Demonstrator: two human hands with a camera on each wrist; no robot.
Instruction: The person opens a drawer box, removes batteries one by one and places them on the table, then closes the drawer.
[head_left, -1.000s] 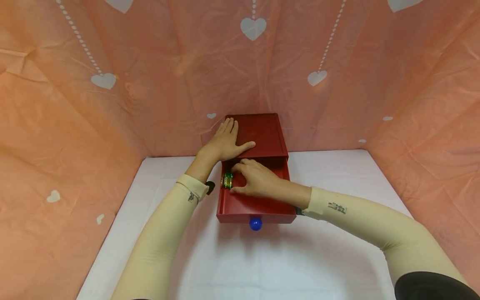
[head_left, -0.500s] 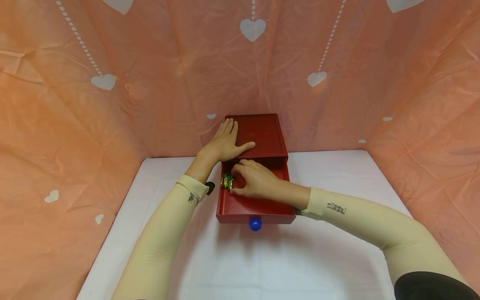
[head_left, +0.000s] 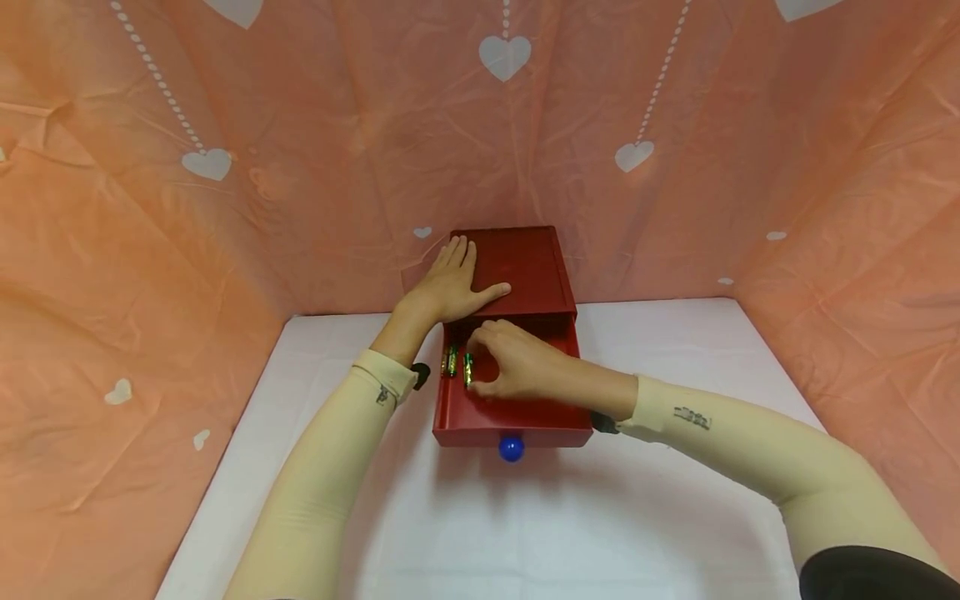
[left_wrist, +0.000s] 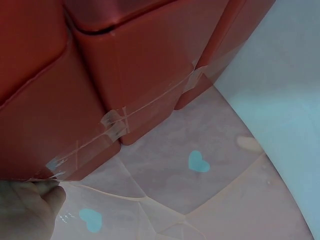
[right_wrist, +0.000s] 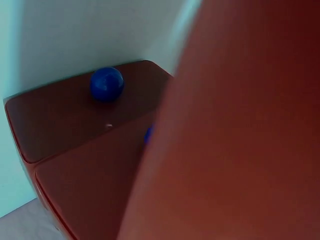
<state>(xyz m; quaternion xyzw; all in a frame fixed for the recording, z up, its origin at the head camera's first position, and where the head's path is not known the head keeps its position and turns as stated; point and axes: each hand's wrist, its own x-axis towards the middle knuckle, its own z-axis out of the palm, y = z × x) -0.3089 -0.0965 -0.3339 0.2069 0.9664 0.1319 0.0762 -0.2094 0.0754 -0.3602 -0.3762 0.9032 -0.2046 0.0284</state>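
Flat on top of the red drawer cabinet [head_left: 525, 267] rests my left hand [head_left: 448, 287], fingers spread and thumb pointing right. The top drawer [head_left: 517, 412], with a blue knob [head_left: 512, 449], is pulled out toward me. Inside it, my right hand [head_left: 517, 358] pinches a green-and-gold battery [head_left: 468, 371] by its ends between thumb and fingers. Similar batteries [head_left: 452, 361] lie along the drawer's left wall. In the left wrist view, fingers [left_wrist: 30, 205] show at the lower left. My right hand does not show in the right wrist view.
Lower drawers with blue knobs [right_wrist: 106, 84] show beneath the pulled-out one in the right wrist view. Clear tape [left_wrist: 115, 125] runs along the cabinet's side. A white-covered table [head_left: 637, 517] bears the cabinet, and an orange sheet with hearts [head_left: 360, 150] hangs behind.
My right hand has drawn one battery to the right, away from the others by the left wall. My left hand and the drawer have stayed in place.
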